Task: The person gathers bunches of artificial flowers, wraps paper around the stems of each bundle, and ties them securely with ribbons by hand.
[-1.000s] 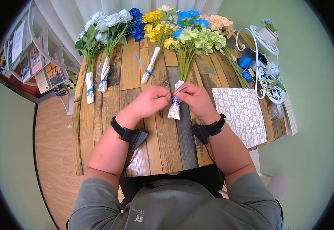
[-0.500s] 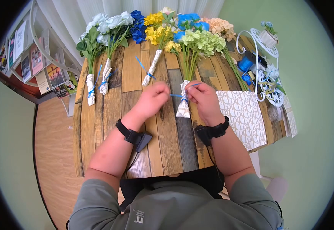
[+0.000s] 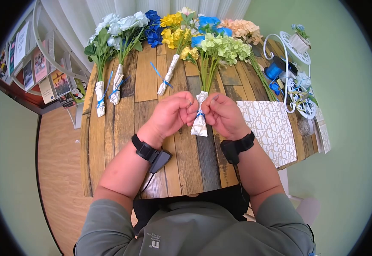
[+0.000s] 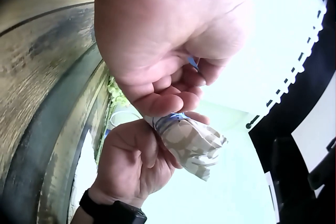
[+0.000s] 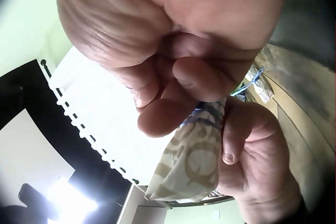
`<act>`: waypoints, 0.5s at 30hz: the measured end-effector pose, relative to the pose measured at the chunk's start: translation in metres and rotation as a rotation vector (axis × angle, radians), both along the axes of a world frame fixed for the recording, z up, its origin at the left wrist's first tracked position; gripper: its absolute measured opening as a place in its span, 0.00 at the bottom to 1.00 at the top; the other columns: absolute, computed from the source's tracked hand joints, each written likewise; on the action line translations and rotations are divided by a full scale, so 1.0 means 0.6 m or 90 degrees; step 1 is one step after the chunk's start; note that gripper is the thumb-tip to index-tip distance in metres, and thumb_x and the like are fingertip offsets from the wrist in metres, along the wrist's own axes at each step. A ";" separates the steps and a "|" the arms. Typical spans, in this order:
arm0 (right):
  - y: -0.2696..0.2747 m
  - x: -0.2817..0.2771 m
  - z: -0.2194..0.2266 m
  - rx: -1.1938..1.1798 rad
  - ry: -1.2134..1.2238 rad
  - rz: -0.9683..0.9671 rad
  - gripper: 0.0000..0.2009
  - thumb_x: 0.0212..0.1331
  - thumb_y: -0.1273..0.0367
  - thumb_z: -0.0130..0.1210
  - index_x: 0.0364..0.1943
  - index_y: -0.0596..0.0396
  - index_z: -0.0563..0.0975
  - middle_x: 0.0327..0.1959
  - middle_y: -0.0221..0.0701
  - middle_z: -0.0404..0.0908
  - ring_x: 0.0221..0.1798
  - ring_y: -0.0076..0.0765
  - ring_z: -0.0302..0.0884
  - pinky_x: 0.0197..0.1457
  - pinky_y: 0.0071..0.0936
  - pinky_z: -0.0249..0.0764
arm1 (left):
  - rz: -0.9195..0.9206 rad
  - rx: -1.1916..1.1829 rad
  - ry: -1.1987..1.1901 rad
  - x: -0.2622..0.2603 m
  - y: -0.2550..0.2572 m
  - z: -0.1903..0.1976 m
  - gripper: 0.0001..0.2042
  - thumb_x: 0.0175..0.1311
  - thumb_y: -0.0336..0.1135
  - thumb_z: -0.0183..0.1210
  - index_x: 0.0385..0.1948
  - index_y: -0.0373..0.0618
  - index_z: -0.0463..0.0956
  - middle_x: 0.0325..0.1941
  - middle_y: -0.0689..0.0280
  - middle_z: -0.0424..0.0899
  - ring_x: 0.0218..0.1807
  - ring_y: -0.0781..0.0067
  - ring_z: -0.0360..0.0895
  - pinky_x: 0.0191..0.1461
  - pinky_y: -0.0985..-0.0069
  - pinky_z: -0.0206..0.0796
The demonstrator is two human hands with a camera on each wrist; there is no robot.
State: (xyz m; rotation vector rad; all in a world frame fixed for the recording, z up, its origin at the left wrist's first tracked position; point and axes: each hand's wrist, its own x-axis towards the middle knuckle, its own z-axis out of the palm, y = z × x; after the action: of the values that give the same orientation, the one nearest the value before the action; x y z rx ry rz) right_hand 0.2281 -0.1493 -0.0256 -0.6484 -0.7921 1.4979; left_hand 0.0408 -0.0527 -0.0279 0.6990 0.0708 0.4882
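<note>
A bunch of pale green hydrangeas (image 3: 227, 48) lies on the table, its stem ends wrapped in white-and-beige patterned paper (image 3: 199, 128). A blue ribbon (image 5: 202, 116) circles the wrap at its narrow waist. On the wrap's left, my left hand (image 3: 175, 112) has curled fingers and pinches one ribbon end (image 4: 193, 63) between thumb and forefinger. Across from it, my right hand (image 3: 225, 115) curls close against the wrap and pinches the ribbon's other side, that end mostly hidden by the fingers. Below both hands the paper flares out.
Wrapped bundles with blue ties, one of them (image 3: 100, 99), lie at left and centre. Yellow (image 3: 173, 36), blue and peach flowers line the back. At right are a patterned paper sheet (image 3: 269, 132), a blue ribbon spool (image 3: 274, 68) and a white metal stand (image 3: 286, 89).
My left hand first moved away leftward with the ribbon stretched out, then came back to the wrap. The right hand's fingers have curled in, and both hands now sit close about the tie.
</note>
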 end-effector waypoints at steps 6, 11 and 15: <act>0.013 -0.011 -0.025 -0.059 -0.087 -0.063 0.05 0.72 0.71 0.51 0.38 0.57 0.76 0.26 0.26 0.75 0.24 0.20 0.66 0.27 0.18 0.61 | 0.045 0.095 0.149 0.007 0.000 -0.012 0.05 0.66 0.28 0.47 0.28 0.44 0.67 0.26 0.68 0.68 0.27 0.75 0.65 0.35 0.74 0.64; 0.018 -0.018 -0.034 -0.079 -0.119 -0.106 0.06 0.71 0.71 0.50 0.36 0.57 0.76 0.25 0.25 0.74 0.23 0.19 0.65 0.27 0.18 0.61 | 0.050 0.101 0.191 0.005 0.010 -0.024 0.05 0.66 0.28 0.47 0.28 0.44 0.67 0.26 0.69 0.68 0.27 0.76 0.65 0.36 0.73 0.64; 0.018 -0.023 -0.031 -0.090 -0.182 -0.129 0.07 0.70 0.71 0.50 0.33 0.56 0.75 0.23 0.23 0.73 0.22 0.18 0.64 0.26 0.17 0.60 | 0.033 0.100 0.186 0.001 0.021 -0.040 0.04 0.66 0.27 0.49 0.29 0.43 0.69 0.27 0.67 0.71 0.28 0.75 0.67 0.38 0.72 0.66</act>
State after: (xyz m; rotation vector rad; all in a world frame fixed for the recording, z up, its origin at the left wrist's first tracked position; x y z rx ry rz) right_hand 0.2145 -0.1385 -0.0442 -1.0348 -0.8140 1.2987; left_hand 0.0417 -0.0404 -0.0521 0.9210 0.3287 0.4409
